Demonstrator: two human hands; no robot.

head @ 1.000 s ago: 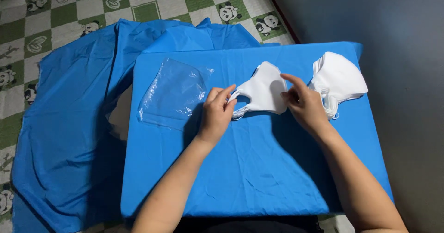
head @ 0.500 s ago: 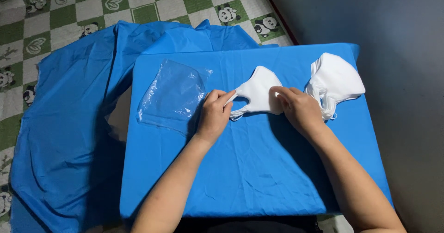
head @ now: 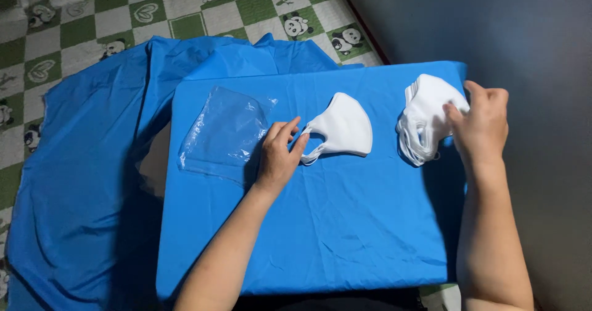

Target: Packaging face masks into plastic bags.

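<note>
Left hand (head: 279, 157): fingers (head: 287, 131) loosely spread, flat on the near-left edge of a single white face mask (head: 343, 128), tips touching the ear loop (head: 310, 157); pressing rather than gripping, nothing enclosed.
Right hand (head: 481, 123): fingers curled over the far-right side of a stack of white masks (head: 424, 116), thumb on top; whether actually pinching a mask cannot be told.
Single mask: folded flat, centre of the table, well apart from the stack to its right. Judged very light, soft, limp cloth; easily shifted by a brush of the hand; not fragile. Best taken by the ear loop or a pinch at the folded edge.
Stack: loose and springy, likely to fan out; top piece best lifted by its edge.
Clear plastic bag (head: 223, 133): just left of the left hand; thin, slippery, crinkled.
Blue cloth (head: 320, 237): over the table, draped left onto the checkered floor mat (head: 80, 27).
</note>
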